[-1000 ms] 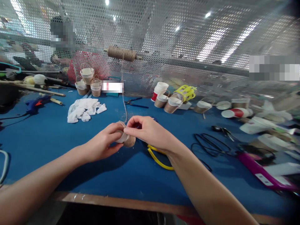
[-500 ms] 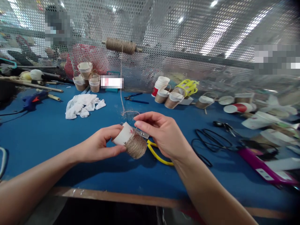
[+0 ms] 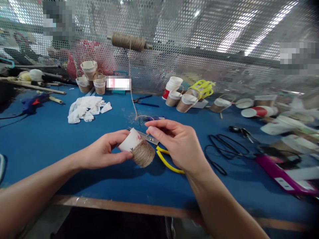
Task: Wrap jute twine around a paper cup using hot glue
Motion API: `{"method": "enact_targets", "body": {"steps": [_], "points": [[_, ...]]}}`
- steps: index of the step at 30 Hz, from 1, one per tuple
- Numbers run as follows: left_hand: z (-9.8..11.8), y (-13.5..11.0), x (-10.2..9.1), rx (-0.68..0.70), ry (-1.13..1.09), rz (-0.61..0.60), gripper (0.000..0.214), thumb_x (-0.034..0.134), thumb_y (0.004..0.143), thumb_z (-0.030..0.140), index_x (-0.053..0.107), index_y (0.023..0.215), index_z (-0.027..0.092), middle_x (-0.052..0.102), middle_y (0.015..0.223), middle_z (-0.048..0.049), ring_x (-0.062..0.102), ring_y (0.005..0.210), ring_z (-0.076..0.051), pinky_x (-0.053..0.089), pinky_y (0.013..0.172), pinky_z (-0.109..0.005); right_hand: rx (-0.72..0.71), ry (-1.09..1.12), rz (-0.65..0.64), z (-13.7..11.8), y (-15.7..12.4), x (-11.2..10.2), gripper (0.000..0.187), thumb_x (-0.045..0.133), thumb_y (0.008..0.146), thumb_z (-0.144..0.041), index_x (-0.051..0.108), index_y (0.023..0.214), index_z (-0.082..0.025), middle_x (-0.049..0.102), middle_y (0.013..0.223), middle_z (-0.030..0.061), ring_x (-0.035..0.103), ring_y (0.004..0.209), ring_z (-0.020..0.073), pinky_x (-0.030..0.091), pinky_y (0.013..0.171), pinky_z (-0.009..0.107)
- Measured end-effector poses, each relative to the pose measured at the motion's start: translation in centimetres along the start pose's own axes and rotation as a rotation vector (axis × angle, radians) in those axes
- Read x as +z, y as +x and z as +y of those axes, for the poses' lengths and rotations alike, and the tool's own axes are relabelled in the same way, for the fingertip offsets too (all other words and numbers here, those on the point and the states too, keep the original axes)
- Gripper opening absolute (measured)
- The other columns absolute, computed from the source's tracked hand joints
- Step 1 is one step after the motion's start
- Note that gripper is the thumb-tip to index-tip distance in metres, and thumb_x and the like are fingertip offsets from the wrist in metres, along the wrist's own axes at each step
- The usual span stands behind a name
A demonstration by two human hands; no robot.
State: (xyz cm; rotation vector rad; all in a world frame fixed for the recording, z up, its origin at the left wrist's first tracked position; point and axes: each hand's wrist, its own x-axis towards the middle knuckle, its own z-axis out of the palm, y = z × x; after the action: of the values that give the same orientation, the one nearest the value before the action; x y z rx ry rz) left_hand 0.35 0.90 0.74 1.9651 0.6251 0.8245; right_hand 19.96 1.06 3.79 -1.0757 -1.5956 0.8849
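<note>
My left hand grips a white paper cup by its rim end, tilted on its side. Brown twine is wound round the cup's lower part. Between thumb and fingertips, my right hand pinches the loose strand of twine just above the cup. That strand runs down from a twine spool on a rod at the mesh wall. Scissors with yellow handles lie on the blue table beneath, partly hidden by the cup and my right hand.
Finished-looking twine-covered cups are stacked at the back left, behind crumpled white cloth. A blue glue gun lies at the left. Pliers, more cups, a black cord and a purple device occupy the back and right.
The view has shifted slightly. The cup has turned a little in my left hand, and my right hand sits slightly farther right, still pinching the twine.
</note>
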Motion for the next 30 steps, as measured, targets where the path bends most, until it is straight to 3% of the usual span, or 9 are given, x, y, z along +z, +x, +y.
{"method": "enact_targets", "body": {"steps": [6,11,17,30], "points": [[0.0,0.1,-0.1,-0.075,-0.004,-0.007,0.018,0.052,0.082,0.018,0.056,0.098,0.010,0.054,0.090,-0.0049,0.051,0.080,-0.013,0.044,0.074,-0.023,-0.089,-0.124,0.046,-0.5,-0.5,-0.2,0.010,0.065,0.073,-0.020,0.069,0.081,-0.019,0.070,0.080,-0.0001,0.063,0.070,0.0112,0.051,0.064,0.021],[0.5,0.0,-0.1,0.021,0.003,-0.013,0.007,0.053,0.080,0.014,0.058,0.085,0.012,0.055,0.095,-0.0046,0.052,0.090,-0.014,0.042,0.083,-0.023,-0.015,-0.098,0.026,-0.3,-0.3,-0.1,0.010,0.064,0.072,-0.021,0.069,0.080,-0.018,0.070,0.078,0.0015,0.064,0.072,0.0146,0.053,0.066,0.026],[0.9,-0.2,-0.2,0.034,0.029,-0.025,0.007,0.054,0.080,0.014,0.059,0.084,0.013,0.057,0.092,-0.0057,0.053,0.091,-0.016,0.044,0.083,-0.025,0.024,-0.054,-0.005,0.3,-0.3,0.3,0.010,0.063,0.073,-0.023,0.068,0.082,-0.019,0.070,0.079,0.0015,0.064,0.074,0.0156,0.052,0.069,0.029],[0.4,-0.5,-0.1,0.053,0.064,-0.018,0.011,0.054,0.081,0.015,0.060,0.089,0.013,0.056,0.111,-0.0088,0.052,0.102,-0.018,0.041,0.090,-0.024,-0.059,-0.139,-0.044,0.7,-0.5,0.7,0.009,0.059,0.077,-0.021,0.066,0.081,-0.018,0.068,0.079,0.0006,0.061,0.072,0.0128,0.049,0.068,0.027]]}}
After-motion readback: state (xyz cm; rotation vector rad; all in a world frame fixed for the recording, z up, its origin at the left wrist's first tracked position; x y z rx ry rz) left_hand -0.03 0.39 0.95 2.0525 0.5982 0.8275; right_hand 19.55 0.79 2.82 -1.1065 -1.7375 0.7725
